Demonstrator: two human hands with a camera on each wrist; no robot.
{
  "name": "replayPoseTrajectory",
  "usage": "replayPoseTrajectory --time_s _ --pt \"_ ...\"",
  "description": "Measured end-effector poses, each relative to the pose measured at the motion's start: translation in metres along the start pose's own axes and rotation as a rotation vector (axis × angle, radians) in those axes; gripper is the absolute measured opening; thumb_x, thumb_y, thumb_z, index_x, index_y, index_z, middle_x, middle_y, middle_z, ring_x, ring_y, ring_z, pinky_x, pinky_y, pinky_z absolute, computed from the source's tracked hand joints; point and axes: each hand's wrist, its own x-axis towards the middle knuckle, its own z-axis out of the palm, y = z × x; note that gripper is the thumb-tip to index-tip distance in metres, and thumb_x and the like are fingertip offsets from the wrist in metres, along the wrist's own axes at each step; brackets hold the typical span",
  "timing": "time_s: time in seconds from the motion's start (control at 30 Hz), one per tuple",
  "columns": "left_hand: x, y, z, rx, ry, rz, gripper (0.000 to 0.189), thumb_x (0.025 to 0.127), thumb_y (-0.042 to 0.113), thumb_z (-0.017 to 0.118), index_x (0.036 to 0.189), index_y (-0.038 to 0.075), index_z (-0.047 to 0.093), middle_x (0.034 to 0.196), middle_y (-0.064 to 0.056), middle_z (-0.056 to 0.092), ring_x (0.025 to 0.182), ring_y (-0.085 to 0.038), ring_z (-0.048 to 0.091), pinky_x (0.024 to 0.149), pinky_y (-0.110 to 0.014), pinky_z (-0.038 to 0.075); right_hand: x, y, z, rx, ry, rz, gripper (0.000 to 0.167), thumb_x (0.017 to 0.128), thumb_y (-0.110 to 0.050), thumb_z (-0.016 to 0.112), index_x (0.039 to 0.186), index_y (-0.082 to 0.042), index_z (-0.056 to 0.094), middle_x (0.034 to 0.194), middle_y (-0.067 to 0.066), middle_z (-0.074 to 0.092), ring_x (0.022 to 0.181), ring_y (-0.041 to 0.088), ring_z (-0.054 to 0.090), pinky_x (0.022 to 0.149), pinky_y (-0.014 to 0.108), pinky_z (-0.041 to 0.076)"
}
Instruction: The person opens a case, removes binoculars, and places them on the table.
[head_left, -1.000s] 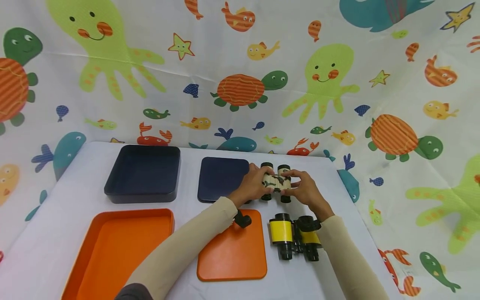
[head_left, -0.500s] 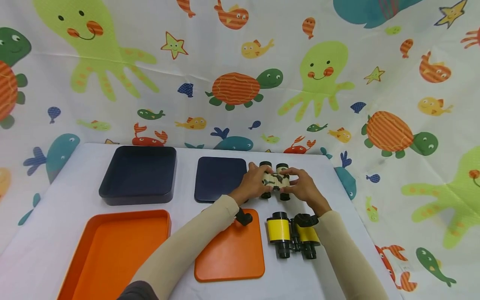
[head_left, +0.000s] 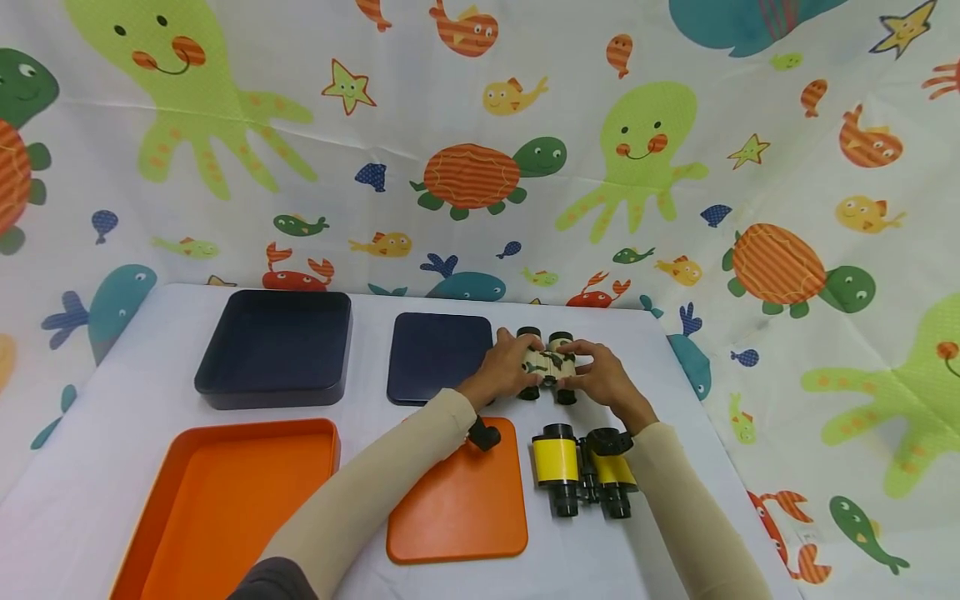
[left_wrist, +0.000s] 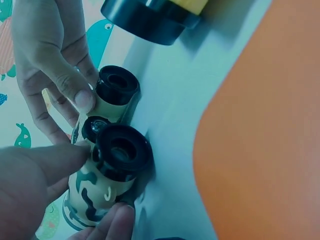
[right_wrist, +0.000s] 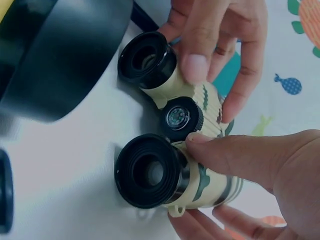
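Note:
Both hands hold a small pair of camouflage binoculars [head_left: 549, 367] at the back right of the white table. My left hand [head_left: 501, 367] grips the left barrel, its thumb on top near the middle and its fingers round the outer side. The right barrel is held by my right hand [head_left: 606, 379], thumb near the eyepiece and fingertips farther forward. In the right wrist view the black eyepieces [right_wrist: 150, 172] face the camera, with a compass-topped wheel [right_wrist: 180, 119] between them. Just nearer to me lie larger yellow and black binoculars [head_left: 557, 467], partly covered by the right wrist's camera.
Left of the hands lies a dark blue lid [head_left: 435, 358], and nearer me an orange lid [head_left: 457, 517] under the left forearm. Farther left stand a deep dark blue tray [head_left: 273, 392] and an orange tray [head_left: 258, 427]. A sea-animal printed sheet [head_left: 480, 100] hangs behind the table.
The head view has turned slightly, shifting everything a little left in the picture. Both hands keep their hold, and the camouflage binoculars have moved only slightly.

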Motion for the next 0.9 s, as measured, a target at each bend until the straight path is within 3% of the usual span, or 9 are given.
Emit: replayPoseTrajectory --time_s 0.17,0.4,0.63,0.9 --pt "-0.002 0.002 -0.003 0.028 -0.013 0.004 0.051 0.099 0.028 0.077 0.145 0.018 0.058 0.139 -0.022 0.044 0.107 -0.032 0.059 0.092 -0.043 0.052 0.000 -0.001 0.000 -0.073 0.026 -0.016 0.057 0.094 -0.019 0.084 0.146 -0.024 0.063 0.158 0.021 0.043 0.137 0.046 0.058 0.105 0.059 0.055" --pt "-0.014 0.008 -0.020 0.143 0.006 0.012 0.059 0.103 0.040 0.070 0.154 0.017 0.049 0.145 -0.024 0.040 0.128 -0.037 0.049 0.100 -0.049 0.053 -0.008 -0.012 0.003 -0.211 0.173 -0.170 0.049 0.098 -0.028 0.078 0.144 -0.015 0.064 0.149 0.025 0.051 0.129 0.046 0.063 0.101 0.057 0.058" --pt "-0.036 0.011 -0.040 0.275 0.006 0.102 0.070 0.105 0.050 0.064 0.158 0.011 0.042 0.151 -0.027 0.040 0.134 -0.039 0.045 0.101 -0.050 0.054 -0.022 -0.032 0.015 -0.313 0.318 -0.296 0.053 0.102 -0.040 0.072 0.145 -0.010 0.063 0.151 0.025 0.053 0.139 0.047 0.049 0.116 0.066 0.043" --pt "-0.070 0.013 -0.067 0.406 -0.024 0.129 0.079 0.105 0.053 0.062 0.165 0.010 0.036 0.159 -0.028 0.040 0.143 -0.042 0.041 0.116 -0.055 0.046 -0.039 -0.056 0.024 -0.436 0.325 -0.385 0.062 0.105 -0.051 0.062 0.154 -0.012 0.055 0.161 0.025 0.046 0.145 0.050 0.042 0.122 0.070 0.030"
